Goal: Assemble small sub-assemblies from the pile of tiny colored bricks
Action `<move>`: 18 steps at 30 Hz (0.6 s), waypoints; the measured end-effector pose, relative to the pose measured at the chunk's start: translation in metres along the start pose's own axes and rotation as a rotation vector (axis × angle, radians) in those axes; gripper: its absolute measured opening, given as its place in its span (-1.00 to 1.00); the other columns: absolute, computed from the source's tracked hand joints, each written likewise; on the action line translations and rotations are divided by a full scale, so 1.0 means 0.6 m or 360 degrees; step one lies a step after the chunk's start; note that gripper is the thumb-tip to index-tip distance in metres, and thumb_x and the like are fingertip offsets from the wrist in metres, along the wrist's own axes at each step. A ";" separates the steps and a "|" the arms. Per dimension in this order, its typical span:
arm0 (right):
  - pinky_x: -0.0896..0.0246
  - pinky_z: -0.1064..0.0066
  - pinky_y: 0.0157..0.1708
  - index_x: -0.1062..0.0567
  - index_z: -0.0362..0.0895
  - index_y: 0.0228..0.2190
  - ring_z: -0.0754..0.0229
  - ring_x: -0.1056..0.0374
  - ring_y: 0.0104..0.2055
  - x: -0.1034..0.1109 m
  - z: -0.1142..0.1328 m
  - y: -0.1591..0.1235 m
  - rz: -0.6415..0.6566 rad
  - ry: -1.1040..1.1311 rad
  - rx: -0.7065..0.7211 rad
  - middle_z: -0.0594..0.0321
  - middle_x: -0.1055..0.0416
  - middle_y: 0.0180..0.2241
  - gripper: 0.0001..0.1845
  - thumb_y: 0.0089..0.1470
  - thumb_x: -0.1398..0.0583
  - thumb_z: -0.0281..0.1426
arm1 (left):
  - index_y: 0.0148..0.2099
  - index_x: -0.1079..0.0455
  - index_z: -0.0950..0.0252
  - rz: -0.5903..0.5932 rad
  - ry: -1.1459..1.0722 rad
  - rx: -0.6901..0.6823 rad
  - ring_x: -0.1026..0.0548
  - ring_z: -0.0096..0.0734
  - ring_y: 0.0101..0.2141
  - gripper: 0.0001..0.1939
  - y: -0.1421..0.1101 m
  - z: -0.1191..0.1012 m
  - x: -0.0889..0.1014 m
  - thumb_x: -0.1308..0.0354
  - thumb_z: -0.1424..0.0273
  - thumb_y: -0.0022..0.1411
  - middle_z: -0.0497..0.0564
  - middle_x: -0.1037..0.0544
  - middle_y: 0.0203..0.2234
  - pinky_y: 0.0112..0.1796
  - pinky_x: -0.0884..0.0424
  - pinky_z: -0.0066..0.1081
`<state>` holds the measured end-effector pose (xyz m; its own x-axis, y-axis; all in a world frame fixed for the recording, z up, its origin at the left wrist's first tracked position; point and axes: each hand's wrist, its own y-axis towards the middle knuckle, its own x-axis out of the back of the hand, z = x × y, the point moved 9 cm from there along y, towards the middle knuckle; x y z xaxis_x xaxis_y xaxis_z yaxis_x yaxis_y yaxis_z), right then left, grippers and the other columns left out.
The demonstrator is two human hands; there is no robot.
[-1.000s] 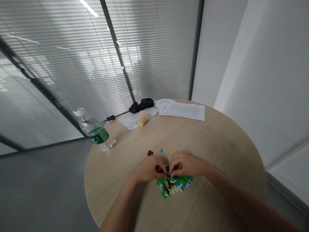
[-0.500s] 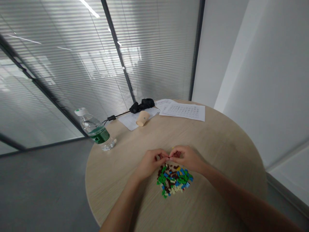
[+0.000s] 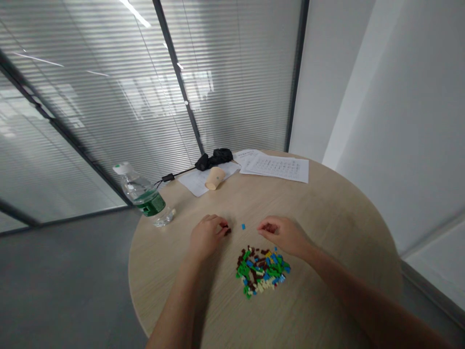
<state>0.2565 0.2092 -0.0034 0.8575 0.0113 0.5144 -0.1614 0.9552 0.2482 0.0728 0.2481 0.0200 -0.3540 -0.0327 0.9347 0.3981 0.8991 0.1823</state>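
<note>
Left of the centre, my left hand is low over the table, its thumb and fingers closed on a small dark brown toy brick. A single blue brick lies on the wood between my two hands. To its right, my right hand has its fingers curled and thumb and fingertips together; whatever they pinch, if anything, is too small to make out. Just below both hands spreads a pile of toy bricks in green, brown, blue, cream and yellow.
The round wooden table also bears a water bottle at its left edge. Farther back are a tipped paper cup, a black folded item with a cord and printed sheets. A blind-covered glass wall stands behind.
My hands, which met at the fingertips above the pile, have come apart. The left moved left with the brown brick; the right stayed close to its place. The blue brick between them is now uncovered.
</note>
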 end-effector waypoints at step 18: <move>-0.20 0.41 -0.16 -0.55 -0.13 -0.36 0.21 -0.34 -0.22 -0.056 0.065 -0.023 0.0356 -0.0402 0.0689 0.20 -0.49 -0.33 -0.87 0.10 -0.16 -0.43 | -0.26 -0.49 0.21 0.0070 0.0114 0.0132 -0.43 -0.34 -0.26 -0.86 -0.004 0.005 -0.012 -0.12 0.38 0.14 0.00 -0.48 -0.30 -0.29 -0.27 -0.44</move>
<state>0.2107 0.1844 0.0076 0.6435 0.0778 0.7615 -0.5586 0.7279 0.3977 0.0719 0.2477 0.0120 -0.2754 -0.0207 0.9611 0.3397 0.9332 0.1174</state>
